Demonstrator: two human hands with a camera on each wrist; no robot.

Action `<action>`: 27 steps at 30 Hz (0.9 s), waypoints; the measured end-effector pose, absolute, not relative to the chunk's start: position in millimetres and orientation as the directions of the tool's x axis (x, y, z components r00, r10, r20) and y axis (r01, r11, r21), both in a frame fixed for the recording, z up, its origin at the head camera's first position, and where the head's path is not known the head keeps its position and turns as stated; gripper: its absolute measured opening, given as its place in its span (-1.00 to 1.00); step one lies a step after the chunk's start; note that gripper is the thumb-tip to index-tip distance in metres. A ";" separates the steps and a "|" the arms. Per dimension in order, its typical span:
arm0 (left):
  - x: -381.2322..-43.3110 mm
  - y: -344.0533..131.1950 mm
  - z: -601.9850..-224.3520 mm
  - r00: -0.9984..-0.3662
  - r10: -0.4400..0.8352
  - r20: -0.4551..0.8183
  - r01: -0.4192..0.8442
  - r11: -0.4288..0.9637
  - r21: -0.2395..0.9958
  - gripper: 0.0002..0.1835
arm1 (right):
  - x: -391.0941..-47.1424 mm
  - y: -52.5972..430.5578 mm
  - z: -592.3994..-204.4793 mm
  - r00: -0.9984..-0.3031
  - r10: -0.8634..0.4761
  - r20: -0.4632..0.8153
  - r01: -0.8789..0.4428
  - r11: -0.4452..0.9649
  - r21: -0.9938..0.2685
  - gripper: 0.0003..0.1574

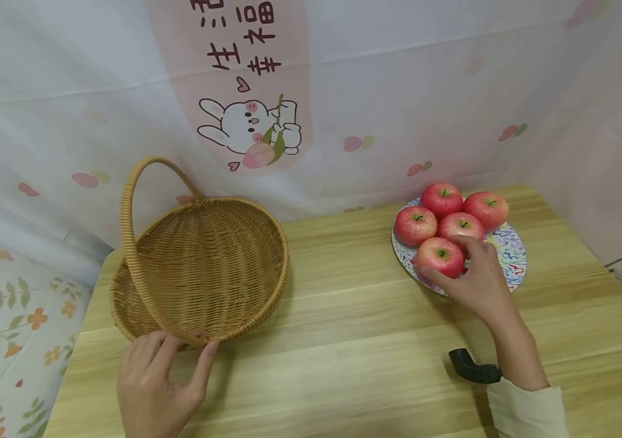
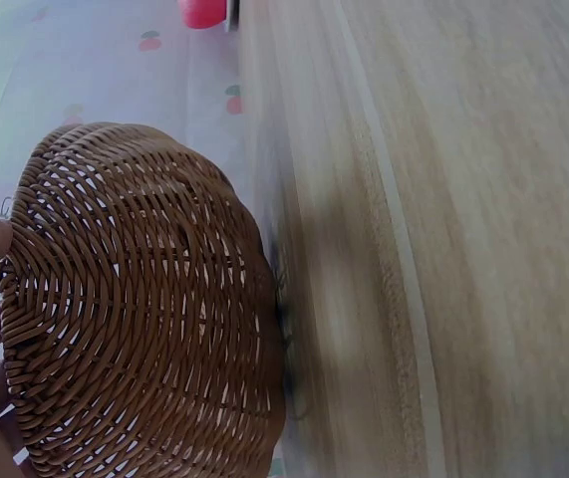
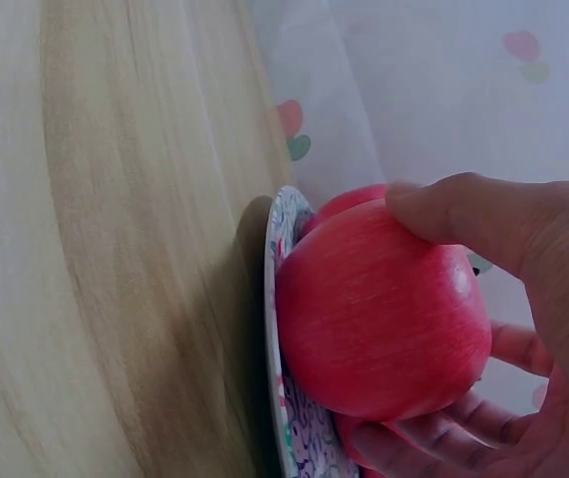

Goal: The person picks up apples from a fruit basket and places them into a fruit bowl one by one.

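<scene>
A brown wicker basket (image 1: 207, 267) with an arched handle stands at the left of the table, nothing in it. My left hand (image 1: 157, 380) pinches its near rim where the handle joins, thumb outside and fingers over the edge. In the left wrist view the woven side of the basket (image 2: 144, 309) fills much of the picture. At the right, a patterned plate (image 1: 510, 255) bears several red apples. My right hand (image 1: 480, 277) holds the nearest apple (image 1: 438, 257), thumb on the near side, fingers round the far side. That apple (image 3: 384, 314) sits at the plate's rim in the right wrist view.
The other apples (image 1: 416, 225) cluster behind the held one. Wood-grain table (image 1: 332, 328) lies between basket and plate. A printed cloth (image 1: 387, 91) hangs along the back edge. A black curved object (image 1: 473, 368) shows beside my right wrist.
</scene>
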State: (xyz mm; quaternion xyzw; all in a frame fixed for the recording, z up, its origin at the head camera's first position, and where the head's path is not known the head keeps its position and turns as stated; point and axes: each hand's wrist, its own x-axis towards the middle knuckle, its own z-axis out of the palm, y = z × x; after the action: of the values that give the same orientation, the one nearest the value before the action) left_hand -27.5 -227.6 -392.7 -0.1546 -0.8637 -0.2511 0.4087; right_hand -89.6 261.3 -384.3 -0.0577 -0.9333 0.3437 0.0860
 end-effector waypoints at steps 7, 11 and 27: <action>-25.1 -229.0 -391.2 -0.635 0.027 0.772 0.467 0.810 0.356 -0.30 | -84.4 258.1 -377.6 -0.973 0.175 0.152 0.037 0.767 -0.640 0.03; -25.3 -226.1 -390.1 -0.622 -0.005 0.783 0.463 0.804 0.373 -0.27 | -86.5 257.8 -368.3 -0.960 0.187 0.208 0.017 0.783 -0.622 -0.07; -35.2 -172.9 -328.2 -0.154 -0.335 0.929 0.401 0.839 0.369 -0.56 | -112.3 193.0 -353.5 -0.827 0.088 0.556 -0.373 0.654 -0.659 -0.67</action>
State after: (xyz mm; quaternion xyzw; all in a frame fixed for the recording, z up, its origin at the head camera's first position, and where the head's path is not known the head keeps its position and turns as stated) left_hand -35.2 -172.9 -328.2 -0.0231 -0.7049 -0.2831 0.6500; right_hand -112.3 193.0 -353.5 0.0823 -0.8642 0.4080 0.2826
